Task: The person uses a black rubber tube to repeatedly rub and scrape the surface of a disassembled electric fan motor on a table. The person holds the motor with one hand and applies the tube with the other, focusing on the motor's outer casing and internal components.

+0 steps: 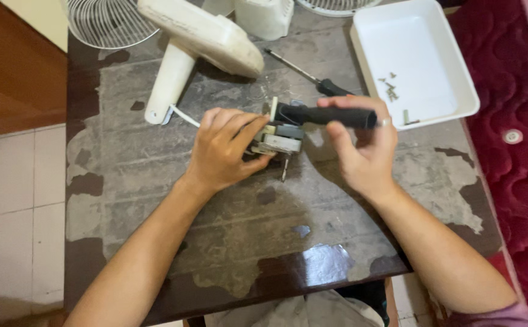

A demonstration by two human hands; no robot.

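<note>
In the head view, the small fan motor (pixel 278 138) sits at the middle of the frame on the worn table (pixel 227 224), with the left hand (pixel 223 148) wrapped over its left side, fingers curled and pressed against the metal body to pin it down. The right hand (pixel 364 148) has its grip closed round the black handle of a screwdriver (pixel 327 115), held nearly level, its tip hidden where it meets the top of the motor. To do this well, the person would likely keep the tool in line with the screw, push inward while turning, and keep the left fingers clear of the tip. A second screwdriver (pixel 309 75) lies just above, and loose screws (pixel 390 88) rest in the white tray (pixel 451 36) at upper right; the fan base (pixel 200 36) lies at upper left.
</note>
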